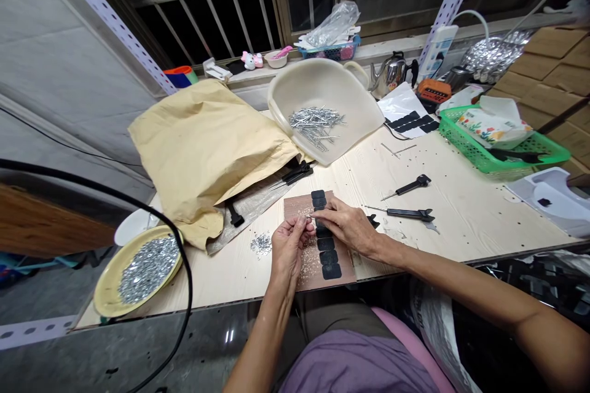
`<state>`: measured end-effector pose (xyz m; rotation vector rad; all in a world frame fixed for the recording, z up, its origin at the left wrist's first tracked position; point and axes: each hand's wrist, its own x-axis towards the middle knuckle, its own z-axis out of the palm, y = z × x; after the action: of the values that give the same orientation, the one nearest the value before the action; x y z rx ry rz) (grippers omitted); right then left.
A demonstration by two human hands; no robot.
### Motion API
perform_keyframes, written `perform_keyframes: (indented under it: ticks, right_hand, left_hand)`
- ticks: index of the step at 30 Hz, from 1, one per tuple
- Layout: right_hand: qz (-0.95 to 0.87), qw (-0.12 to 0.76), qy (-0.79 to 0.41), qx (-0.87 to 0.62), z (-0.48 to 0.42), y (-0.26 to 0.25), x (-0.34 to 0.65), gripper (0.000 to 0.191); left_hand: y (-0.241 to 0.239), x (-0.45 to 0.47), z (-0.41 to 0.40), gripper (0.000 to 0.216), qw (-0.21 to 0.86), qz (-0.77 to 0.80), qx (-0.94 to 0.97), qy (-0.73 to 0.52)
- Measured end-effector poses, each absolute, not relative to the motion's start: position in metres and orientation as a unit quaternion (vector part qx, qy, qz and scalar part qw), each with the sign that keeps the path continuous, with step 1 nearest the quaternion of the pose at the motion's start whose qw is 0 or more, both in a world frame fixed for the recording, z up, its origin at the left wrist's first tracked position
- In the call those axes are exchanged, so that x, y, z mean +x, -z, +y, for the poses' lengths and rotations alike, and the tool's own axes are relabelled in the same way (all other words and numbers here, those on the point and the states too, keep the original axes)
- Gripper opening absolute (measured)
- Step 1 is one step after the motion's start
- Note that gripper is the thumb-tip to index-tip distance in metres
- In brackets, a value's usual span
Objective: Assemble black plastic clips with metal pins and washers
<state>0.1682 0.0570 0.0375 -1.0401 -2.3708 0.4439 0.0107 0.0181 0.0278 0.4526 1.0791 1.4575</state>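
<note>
My left hand (288,244) and my right hand (349,225) meet over a brown board (341,273). Both have their fingers pinched together around something too small to make out. Beneath them runs a column of black rounded pads (328,256), partly hidden by my right hand. Pale crumbs are scattered over the board. To the left of my left hand lies a small heap of shiny metal bits (261,244). On my right, two black-handled tools with thin metal shafts rest on the wood, one a black tool (410,214) with a notched end and the other a black tool (412,184) behind it.
A yellow bowl (102,282) of small metal pieces stands at the table's left edge. Behind are a tan paper sack (203,147) with black-handled tools at its mouth, and a white scoop (354,116) holding metal rods. A green basket (479,159) sits right. A black cable (188,276) curves across the left.
</note>
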Motion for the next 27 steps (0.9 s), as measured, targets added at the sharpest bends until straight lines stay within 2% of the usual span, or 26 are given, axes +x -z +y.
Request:
perform_keyframes:
  ticks: [11,17,27]
  right_hand:
    - [-0.870,0.243,-0.142,-0.406,0.0564,-0.0378,0.1708,0.026]
    - [-0.869,0.224,-0.125,-0.424,0.0549,-0.0364,0.1707,0.025]
    - [-0.890,0.212,-0.069,-0.399,0.0560,-0.0336,0.1742,0.025]
  left_hand:
    - [-0.0268,0.0129,0.0208,0.028,0.601,0.468,0.190,-0.619]
    - [-0.0230,0.0143,0.0224,0.030,0.558,0.497,0.238,-0.620]
    - [-0.0197,0.0147,0.0241,0.028,0.576,0.517,0.253,-0.581]
